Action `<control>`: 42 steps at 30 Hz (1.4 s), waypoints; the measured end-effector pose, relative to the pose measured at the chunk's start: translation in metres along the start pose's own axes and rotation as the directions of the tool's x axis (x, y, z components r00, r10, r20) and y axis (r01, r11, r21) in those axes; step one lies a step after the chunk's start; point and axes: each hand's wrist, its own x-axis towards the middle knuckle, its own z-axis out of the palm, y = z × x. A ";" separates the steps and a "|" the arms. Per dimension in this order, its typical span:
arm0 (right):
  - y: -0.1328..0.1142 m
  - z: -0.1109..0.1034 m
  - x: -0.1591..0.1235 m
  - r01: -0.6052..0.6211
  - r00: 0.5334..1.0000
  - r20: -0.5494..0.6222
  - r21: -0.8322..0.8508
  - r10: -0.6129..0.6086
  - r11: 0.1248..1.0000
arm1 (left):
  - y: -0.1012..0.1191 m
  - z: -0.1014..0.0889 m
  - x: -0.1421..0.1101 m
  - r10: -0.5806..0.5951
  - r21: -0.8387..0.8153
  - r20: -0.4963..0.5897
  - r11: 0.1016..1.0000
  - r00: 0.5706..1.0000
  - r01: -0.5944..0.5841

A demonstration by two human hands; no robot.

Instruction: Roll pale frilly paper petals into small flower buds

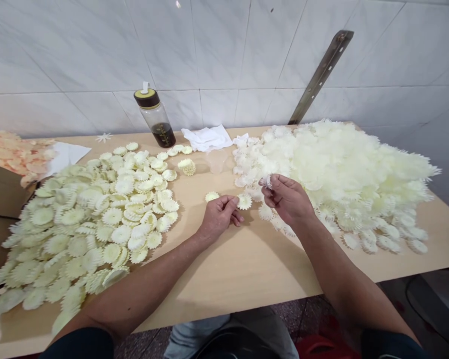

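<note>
My left hand (219,217) pinches the edge of a pale yellow petal disc (245,201) with a toothed rim, just above the table. Close behind that hand lies a similar flower disc (211,196). In my right hand (290,198), raised beside the large heap, a small whitish petal piece (268,182) is gripped between thumb and fingertips. A heap of fringed, pale petal pieces (333,169) spreads behind and to the right of this hand. On the left lies a broad pile of cupped yellow discs (97,219).
At the back of the wooden table (224,279) stand a drink bottle (156,119), crumpled white tissue (208,138), a translucent small cup (217,162) and a short stack of discs (187,167). Peach petals (15,154) lie far left by a cardboard box (0,209). A metal strip (322,75) leans on the tiled wall.
</note>
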 end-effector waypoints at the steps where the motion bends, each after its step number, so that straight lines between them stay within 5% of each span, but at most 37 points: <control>1: -0.003 -0.001 0.000 -0.024 0.999 0.029 0.013 0.023 1.000 | 0.001 0.000 -0.001 0.001 0.002 -0.003 1.000 1.000 -0.001; 7: -0.008 0.000 -0.004 -0.008 0.996 0.087 -0.051 0.012 0.999 | 0.004 0.002 -0.001 0.008 -0.009 0.006 1.000 1.000 -0.008; 11: -0.014 -0.013 -0.006 0.121 0.990 0.105 -0.272 -0.095 0.955 | 0.003 0.001 0.000 0.003 -0.021 0.002 1.000 1.000 -0.003; 13: -0.021 -0.026 -0.007 0.196 0.980 0.121 -0.498 -0.156 0.845 | 0.002 0.001 0.000 0.003 -0.029 0.004 1.000 1.000 -0.003; 15: -0.027 -0.037 -0.010 0.271 0.958 0.138 -0.728 -0.252 0.630 | 0.001 0.001 0.001 -0.002 -0.035 0.007 0.999 1.000 0.002; 18: -0.031 -0.041 -0.015 0.332 0.905 0.178 -0.862 -0.385 0.382 | 0.001 0.001 0.001 -0.012 -0.041 0.005 0.999 1.000 0.012; 27: 0.005 0.007 -0.016 0.552 0.817 0.354 -0.708 -0.454 0.441 | 0.002 0.001 0.003 -0.017 -0.039 0.023 0.999 1.000 0.018; 35: 0.026 0.011 -0.009 0.584 0.787 0.315 -0.656 -0.530 0.478 | 0.006 -0.002 0.002 -0.029 -0.093 0.053 0.995 0.998 0.034; 42: 0.026 0.018 -0.009 0.547 0.816 0.250 -0.625 -0.521 0.557 | 0.006 -0.004 0.003 -0.040 -0.108 0.056 0.993 0.998 0.046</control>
